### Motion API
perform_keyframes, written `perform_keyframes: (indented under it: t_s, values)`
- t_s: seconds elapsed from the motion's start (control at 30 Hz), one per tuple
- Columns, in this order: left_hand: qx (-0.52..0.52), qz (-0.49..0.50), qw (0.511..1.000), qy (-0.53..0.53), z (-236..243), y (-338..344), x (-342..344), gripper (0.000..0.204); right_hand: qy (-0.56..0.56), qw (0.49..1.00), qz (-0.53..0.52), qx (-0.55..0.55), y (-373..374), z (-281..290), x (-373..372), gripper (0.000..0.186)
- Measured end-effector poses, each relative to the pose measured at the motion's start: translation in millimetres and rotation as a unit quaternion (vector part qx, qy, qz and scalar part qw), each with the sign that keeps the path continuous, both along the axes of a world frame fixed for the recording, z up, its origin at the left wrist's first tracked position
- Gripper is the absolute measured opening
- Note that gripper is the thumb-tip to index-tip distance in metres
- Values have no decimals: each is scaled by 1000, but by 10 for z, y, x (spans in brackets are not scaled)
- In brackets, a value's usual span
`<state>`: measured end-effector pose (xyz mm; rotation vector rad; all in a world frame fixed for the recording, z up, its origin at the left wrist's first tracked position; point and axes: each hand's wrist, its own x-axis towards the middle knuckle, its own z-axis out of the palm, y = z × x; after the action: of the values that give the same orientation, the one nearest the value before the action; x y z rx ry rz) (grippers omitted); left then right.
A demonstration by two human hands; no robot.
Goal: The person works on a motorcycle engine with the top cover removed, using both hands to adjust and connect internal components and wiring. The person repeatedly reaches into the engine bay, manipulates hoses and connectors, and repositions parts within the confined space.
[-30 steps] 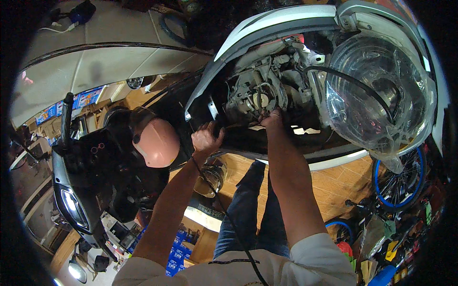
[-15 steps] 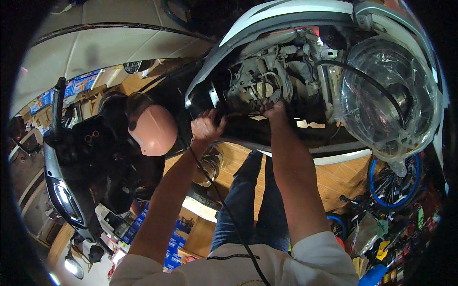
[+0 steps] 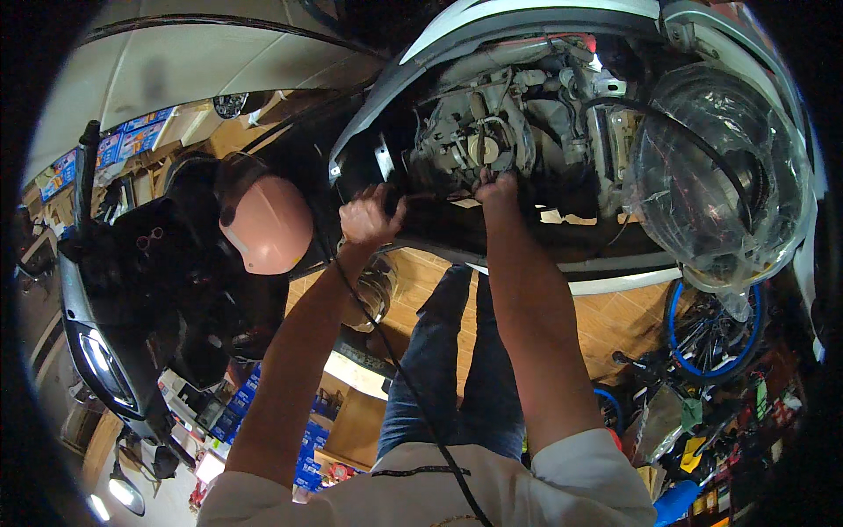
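My left hand (image 3: 371, 213) rests at the dark near edge of the scooter body (image 3: 439, 211), its fingers curled over the black rim and the thumb to the right. My right hand (image 3: 498, 187) reaches into the opened body, fingers pinched together at the near side of the grimy engine (image 3: 461, 132). Just beyond those fingertips is a round yellowish part (image 3: 482, 149), with thin hoses and brackets around it. What the right fingers hold is too small to make out. A black cable (image 3: 378, 325) passes by my left wrist and down over my shirt.
At right, a clear plastic wrap (image 3: 720, 176) covers a round part, with a black hose (image 3: 694, 140) arching over it. A pink helmet (image 3: 266, 226) sits on a dark scooter (image 3: 158, 281) to the left. A blue-rimmed bicycle wheel (image 3: 716, 334) stands at lower right.
The view has shifted slightly, so most surroundings sit a little further left. My right fingers have moved slightly at the engine; my left hand stays at the rim.
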<state>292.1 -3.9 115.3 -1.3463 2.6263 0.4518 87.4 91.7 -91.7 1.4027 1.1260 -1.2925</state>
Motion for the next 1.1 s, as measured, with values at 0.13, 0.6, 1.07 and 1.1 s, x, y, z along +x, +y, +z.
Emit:
perform_keyframes:
  t_s: [0.13,0.6,1.07,1.1]
  values:
    - [-4,-1,1000,24,1,-20,11,37,8,999,-19,-26,1,-59,16,31]
    - [-3,6,1000,10,9,-11,37,40,171,981,-20,-84,-214,842,-35,46]
    - [-16,29,997,68,-30,10,140,33,374,-65,925,-14,124,1805,-1213,17]
    - [-20,28,997,72,-29,18,152,33,372,-74,925,-16,138,1708,-1231,17]
